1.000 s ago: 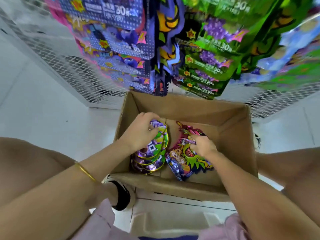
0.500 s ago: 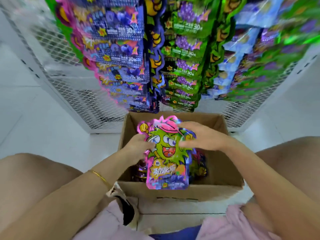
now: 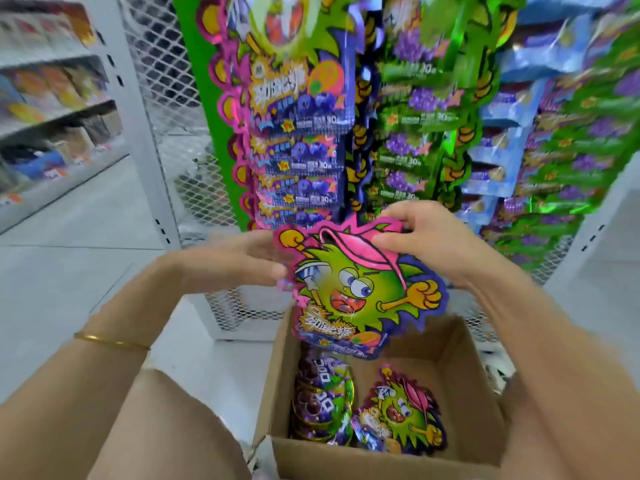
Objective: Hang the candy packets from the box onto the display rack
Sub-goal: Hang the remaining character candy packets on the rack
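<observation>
Head view: you hold a green monster-shaped foil candy packet with a pink cap above the open brown cardboard box, short of the white wire-mesh display rack, which is crowded with hanging rows of packets. Your right hand pinches the cap edge, thumb in front. Your left hand meets the packet's left edge, but blur hides whether it grips. The hang hole is probably under your right fingers, so you could miss the hook. The packed rows may snag or shed neighbours, and a light pinch could drop the packet. No hook can be made out. Spare packets lie in the box, whose near corner is cut off.
</observation>
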Motion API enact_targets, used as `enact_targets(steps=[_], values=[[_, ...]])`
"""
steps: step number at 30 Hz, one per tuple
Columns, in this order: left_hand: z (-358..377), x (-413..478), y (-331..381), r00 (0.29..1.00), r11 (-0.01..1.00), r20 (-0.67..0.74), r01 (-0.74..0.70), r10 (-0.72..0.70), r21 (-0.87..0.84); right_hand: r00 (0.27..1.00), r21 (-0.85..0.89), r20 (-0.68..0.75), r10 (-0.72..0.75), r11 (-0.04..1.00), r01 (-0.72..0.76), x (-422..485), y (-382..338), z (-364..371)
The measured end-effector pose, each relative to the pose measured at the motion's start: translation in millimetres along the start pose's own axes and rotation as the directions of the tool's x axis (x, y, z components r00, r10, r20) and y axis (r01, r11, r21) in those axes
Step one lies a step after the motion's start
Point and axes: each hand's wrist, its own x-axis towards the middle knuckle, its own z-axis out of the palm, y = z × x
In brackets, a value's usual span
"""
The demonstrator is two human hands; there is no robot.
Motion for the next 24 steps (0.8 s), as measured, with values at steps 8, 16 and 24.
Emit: enact_targets(steps=[8,16,24], values=[[-101.8,17.0,194.3,0.578,0.847,-0.638,-0.469,0.509,0.251,0.882,-0.545,-0.076,-0.465,0.760,0.354,90.5,-158.1,-71.0],[-137.6,74.5,306.4,0.513,0.814,-0.636,-0.427,0.577,0.394,0.819,-0.628,-0.154,-0.553,0.694,0.352,170.2,-217.9,-123.5],[-159.2,80.9,330.3,0.540,0.874,-0.706,-0.422,0.457,0.243,0.672,-0.651,-0.316,-0.670,0.668,0.360,234.0,-239.2,-133.3]])
